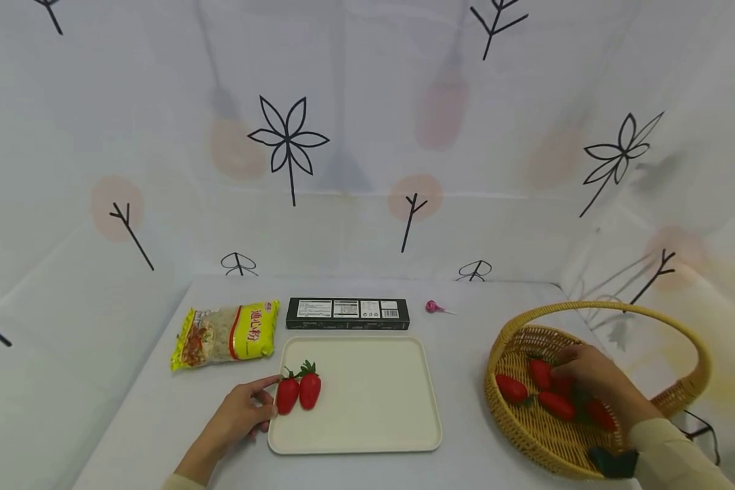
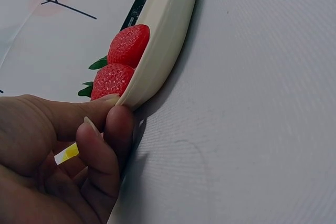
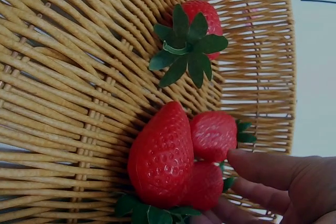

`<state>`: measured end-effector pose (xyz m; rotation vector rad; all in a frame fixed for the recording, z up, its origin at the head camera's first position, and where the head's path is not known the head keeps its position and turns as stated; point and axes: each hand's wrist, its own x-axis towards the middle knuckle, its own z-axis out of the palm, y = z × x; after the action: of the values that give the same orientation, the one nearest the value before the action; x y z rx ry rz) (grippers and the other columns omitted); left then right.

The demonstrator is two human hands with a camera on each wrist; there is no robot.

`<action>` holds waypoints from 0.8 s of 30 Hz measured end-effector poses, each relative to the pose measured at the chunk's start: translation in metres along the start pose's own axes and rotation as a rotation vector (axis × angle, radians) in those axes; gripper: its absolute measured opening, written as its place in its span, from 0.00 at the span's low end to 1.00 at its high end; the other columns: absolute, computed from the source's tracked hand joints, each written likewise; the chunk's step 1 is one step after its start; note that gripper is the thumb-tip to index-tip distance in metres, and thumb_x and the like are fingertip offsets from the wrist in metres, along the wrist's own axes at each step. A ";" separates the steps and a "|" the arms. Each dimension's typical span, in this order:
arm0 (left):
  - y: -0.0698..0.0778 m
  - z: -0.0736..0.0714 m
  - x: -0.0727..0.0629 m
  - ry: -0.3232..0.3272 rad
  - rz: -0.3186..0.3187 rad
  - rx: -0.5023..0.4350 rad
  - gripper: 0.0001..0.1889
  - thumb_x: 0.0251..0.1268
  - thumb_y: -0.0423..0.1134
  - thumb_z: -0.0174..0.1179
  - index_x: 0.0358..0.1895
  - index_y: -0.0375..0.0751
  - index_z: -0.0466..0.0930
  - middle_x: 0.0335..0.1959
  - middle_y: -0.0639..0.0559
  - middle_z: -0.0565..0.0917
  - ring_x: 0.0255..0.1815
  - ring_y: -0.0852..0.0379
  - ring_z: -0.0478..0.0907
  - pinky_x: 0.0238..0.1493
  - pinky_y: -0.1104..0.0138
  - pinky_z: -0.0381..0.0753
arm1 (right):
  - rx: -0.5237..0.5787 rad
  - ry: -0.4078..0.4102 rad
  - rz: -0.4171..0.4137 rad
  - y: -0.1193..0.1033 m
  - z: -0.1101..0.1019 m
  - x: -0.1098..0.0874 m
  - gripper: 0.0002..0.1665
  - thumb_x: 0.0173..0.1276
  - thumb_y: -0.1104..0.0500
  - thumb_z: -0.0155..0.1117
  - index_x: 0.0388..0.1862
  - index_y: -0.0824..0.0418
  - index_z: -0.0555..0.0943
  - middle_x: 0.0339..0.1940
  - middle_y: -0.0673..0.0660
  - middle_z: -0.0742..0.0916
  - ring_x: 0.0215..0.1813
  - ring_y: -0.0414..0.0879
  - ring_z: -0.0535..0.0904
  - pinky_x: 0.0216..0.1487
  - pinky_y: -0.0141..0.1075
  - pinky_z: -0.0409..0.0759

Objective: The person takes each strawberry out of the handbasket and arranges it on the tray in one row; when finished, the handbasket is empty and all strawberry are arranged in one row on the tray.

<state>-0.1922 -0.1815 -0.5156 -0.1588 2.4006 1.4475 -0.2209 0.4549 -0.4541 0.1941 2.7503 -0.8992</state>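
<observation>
My left hand (image 1: 240,412) holds the left rim of a cream rectangular tray (image 1: 373,395), thumb on top and a finger beneath, as the left wrist view shows. Two red strawberries with green leaves lie side by side on the tray, the left strawberry (image 1: 287,395) close to my thumb and the right strawberry (image 1: 309,390) beside it. Inside a wicker basket (image 1: 496,418), my right hand (image 1: 594,374) reaches among several strawberries. Its thumb touches or nearly touches a strawberry (image 3: 213,136), while its other fingers are partly hidden behind a lower strawberry (image 3: 203,187). A large strawberry (image 3: 163,156) lies in front.
Behind the tray lies a long black box (image 1: 347,314). A yellow food packet (image 1: 226,333) is at the back left, and a pink lollipop (image 1: 431,307) at the back right. The basket's tall handle (image 1: 606,306) arches over my right forearm. Patterned white cloth (image 1: 355,224) encloses the table.
</observation>
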 end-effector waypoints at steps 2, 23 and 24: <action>0.000 0.000 0.000 -0.001 -0.003 -0.001 0.33 0.58 0.26 0.67 0.70 0.39 0.75 0.37 0.47 0.79 0.22 0.54 0.77 0.19 0.67 0.75 | 0.024 -0.012 -0.024 0.000 0.003 0.001 0.33 0.62 0.64 0.69 0.59 0.86 0.71 0.54 0.81 0.80 0.50 0.63 0.81 0.43 0.46 0.83; 0.000 0.001 0.000 0.004 -0.001 0.005 0.33 0.58 0.26 0.67 0.70 0.39 0.74 0.36 0.47 0.79 0.22 0.54 0.77 0.19 0.67 0.75 | -0.097 -0.004 -0.044 0.006 0.013 0.012 0.35 0.57 0.59 0.76 0.55 0.83 0.75 0.49 0.76 0.83 0.49 0.65 0.80 0.49 0.58 0.79; 0.000 0.001 0.000 0.005 -0.002 0.006 0.33 0.58 0.26 0.67 0.70 0.39 0.75 0.36 0.47 0.79 0.22 0.54 0.77 0.19 0.67 0.75 | -0.094 -0.007 -0.054 0.007 0.013 0.012 0.35 0.57 0.60 0.75 0.56 0.83 0.75 0.49 0.77 0.83 0.49 0.64 0.80 0.48 0.57 0.80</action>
<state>-0.1923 -0.1809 -0.5156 -0.1628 2.4078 1.4404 -0.2288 0.4533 -0.4713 0.0997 2.7958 -0.7799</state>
